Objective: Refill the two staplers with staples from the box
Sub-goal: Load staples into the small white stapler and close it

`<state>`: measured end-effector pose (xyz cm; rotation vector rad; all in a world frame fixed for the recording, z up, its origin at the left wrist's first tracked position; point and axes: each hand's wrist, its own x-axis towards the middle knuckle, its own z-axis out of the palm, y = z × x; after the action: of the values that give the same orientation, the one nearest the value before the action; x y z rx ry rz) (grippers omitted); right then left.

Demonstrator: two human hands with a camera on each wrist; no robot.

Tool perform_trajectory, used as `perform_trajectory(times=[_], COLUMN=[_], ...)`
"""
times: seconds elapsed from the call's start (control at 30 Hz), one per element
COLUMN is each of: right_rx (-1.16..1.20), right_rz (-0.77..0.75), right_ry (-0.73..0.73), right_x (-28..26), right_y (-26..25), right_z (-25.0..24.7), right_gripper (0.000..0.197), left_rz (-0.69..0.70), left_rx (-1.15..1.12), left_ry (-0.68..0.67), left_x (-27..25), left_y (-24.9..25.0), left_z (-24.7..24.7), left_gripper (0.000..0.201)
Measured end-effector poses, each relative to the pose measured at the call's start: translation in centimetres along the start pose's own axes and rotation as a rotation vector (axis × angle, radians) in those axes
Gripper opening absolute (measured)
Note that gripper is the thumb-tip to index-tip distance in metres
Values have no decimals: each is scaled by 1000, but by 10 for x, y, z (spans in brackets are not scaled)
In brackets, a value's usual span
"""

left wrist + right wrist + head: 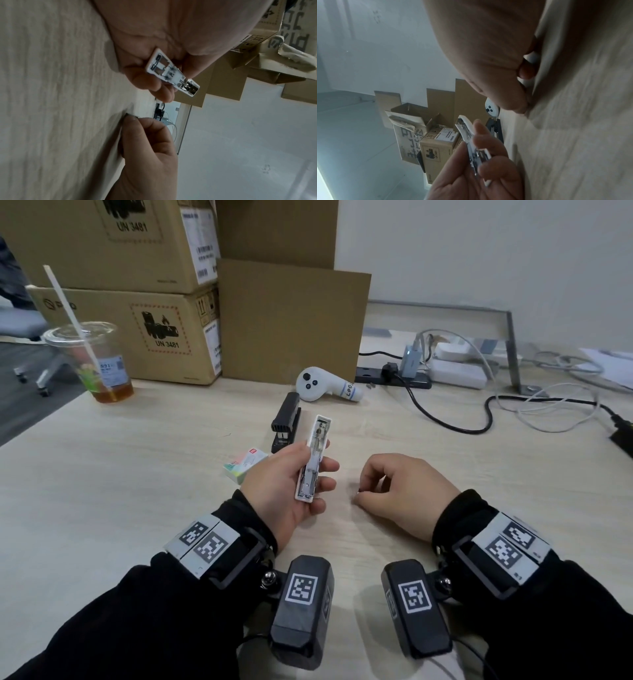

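Observation:
My left hand [313, 465] grips a white stapler [317, 453] above the wooden table, hinged open with its metal staple channel [173, 73] facing up. The thumb lies on its left side and the fingers wrap round the right. My right hand [363, 495] rests on the table just to the right, thumb and forefinger pinching a small dark strip of staples [130, 115] against the surface. Behind the left hand a black stapler [287, 419] lies on the table. The staple box [244, 465] sits to the left of the left hand, partly hidden by it.
A white controller [318, 385] lies beyond the black stapler. Cardboard boxes [137, 337] are stacked at the back left, beside a plastic cup [99, 364] with a straw. A power strip [394, 378] and cables [496, 409] spread across the back right. The table's edge runs diagonally at the left.

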<state>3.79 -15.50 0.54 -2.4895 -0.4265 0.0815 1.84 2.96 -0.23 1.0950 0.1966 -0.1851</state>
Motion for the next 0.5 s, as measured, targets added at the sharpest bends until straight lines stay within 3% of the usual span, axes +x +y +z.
perform_trajectory(times=[0.13,0.23,0.3,0.43,0.5], right_rx=[73,332,493,586,654], right_rz=[-27,-29,-42,-120,-143], right_ry=[-4,8,90,335,369], right_x=[2,0,-3,-4,-6], right_y=[0,-3,-6,-12,-16], right_z=[3,9,13,15,15], right_gripper=[13,28,24,24,23], left_rz=[2,8,21,28,15], left_rx=[-6,-16,-16,-46,-68], left_ry=[-30,-49,-49,-38,-55], left_x=[-3,-6,-6,-3,-1], left_y=[2,3,3,0,-2], left_z=[1,2,2,3,3], left_gripper=[33,32,31,31,30])
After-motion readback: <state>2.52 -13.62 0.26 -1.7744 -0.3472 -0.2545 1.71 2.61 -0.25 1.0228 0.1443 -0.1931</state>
